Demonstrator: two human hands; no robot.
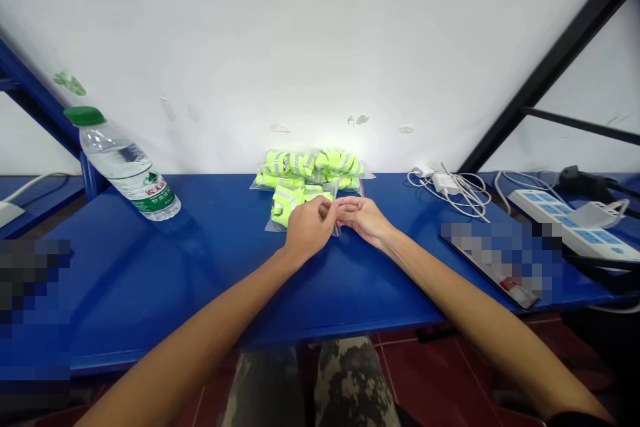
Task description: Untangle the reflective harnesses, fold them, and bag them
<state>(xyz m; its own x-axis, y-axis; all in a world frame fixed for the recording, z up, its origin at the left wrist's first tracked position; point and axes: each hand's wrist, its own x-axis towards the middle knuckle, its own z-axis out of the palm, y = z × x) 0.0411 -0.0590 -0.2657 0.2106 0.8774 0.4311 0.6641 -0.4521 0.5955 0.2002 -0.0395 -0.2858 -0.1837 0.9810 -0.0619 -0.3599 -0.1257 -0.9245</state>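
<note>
Head view: bag (284,205) lies left of the pinch, edge toward the right hand (367,220)

Your hands meet just right of the middle of the table (235,280), and the relation that counts is between the bag's right edge and your fingertips. The bag lies flat on the blue top, bright yellow-green cloth inside, its long axis seeming to run left to right. Its body sits behind and to the left of your left hand (309,227), which covers the near right part. That makes your left hand the nearer one to the filling; your right hand reaches only the edge, from the far side.

Both hands are closed at the tips: your left thumb and finger pinch the clear plastic at the right edge, and your right thumb and fingers close on that same edge, tips almost touching the left ones. A strip of plastic hangs just below the pinch. Whether a seal runs under your fingers is hard to tell, as your own knuckles hide it.

Behind the bag, other bags (340,161) of the same cloth lie piled near the wall (320,47). The bottle (135,170) stands well apart to your left, and the cables (470,193) lie well apart to your right.
</note>
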